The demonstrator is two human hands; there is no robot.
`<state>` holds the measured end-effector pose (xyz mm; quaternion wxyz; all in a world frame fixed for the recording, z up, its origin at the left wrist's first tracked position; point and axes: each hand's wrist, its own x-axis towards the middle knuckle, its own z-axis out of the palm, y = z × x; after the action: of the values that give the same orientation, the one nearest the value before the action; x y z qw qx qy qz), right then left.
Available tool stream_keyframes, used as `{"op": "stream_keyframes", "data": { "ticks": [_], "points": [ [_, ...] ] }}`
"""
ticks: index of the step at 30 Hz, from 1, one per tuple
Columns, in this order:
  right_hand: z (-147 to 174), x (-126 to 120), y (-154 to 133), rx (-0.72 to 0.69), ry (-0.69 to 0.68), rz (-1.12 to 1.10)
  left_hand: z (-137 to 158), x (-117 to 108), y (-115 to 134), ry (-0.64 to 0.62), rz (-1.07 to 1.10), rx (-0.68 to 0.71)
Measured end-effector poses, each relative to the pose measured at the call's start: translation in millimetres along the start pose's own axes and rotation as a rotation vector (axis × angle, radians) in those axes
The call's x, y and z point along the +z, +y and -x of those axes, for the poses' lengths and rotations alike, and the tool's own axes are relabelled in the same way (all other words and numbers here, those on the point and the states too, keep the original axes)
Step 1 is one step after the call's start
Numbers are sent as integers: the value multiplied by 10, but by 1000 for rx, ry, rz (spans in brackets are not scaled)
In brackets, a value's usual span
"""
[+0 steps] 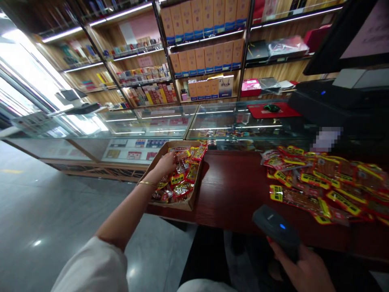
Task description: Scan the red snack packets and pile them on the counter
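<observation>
My left hand [166, 164] reaches into a cardboard box [194, 196] filled with shiny red and yellow snack packets [182, 178]. Its fingers are curled together against a packet [182, 155] near the top of the heap; the fingertips are partly hidden. A thin bracelet circles that wrist. In my right hand [304, 265] is a dark handheld barcode scanner [278, 229] with a lit blue light, held just over the front edge of the table. Beyond it, a spread heap of similar snack packets [322, 178] lies on the right.
The dark red wooden table [227, 182] carries both box and heap. Behind it runs a glass display counter [225, 117] with a red mouse pad [258, 111] and mouse on top. A monitor [346, 40] overhangs at upper right. Stocked shelves [209, 36] line the back wall.
</observation>
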<state>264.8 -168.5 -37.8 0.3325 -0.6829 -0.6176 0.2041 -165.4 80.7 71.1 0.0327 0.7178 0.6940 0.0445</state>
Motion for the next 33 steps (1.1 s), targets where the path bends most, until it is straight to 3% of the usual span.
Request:
{"op": "stream_keyframes", "data": {
  "ticks": [4,7,9,13,16,18,23,26,30,33],
  "points": [
    [67,-88,-87,20,-9,-20,-20,-148,81,-2,8,-39],
    [111,-153,-151,114,-3,-55,275,-259,224,127,62,-63],
    [149,-181,-195,160,11,-81,557,-205,450,231,207,7],
    [233,-214,-237,204,46,-148,1058,326,1168,313,462,351],
    [298,-227,-196,201,45,-176,1260,841,1664,280,358,477],
    [338,-231,-147,190,44,-190,1323,1065,1856,206,300,521],
    [372,-234,-73,179,58,-187,1339,1119,1897,70,357,527],
    [337,-227,-107,186,50,-193,1264,1115,1830,81,351,481],
    [294,-203,-178,185,32,-200,1188,1290,1798,81,388,507],
    [291,-173,-202,188,31,-191,1187,1412,1785,148,425,510]
  ]
}}
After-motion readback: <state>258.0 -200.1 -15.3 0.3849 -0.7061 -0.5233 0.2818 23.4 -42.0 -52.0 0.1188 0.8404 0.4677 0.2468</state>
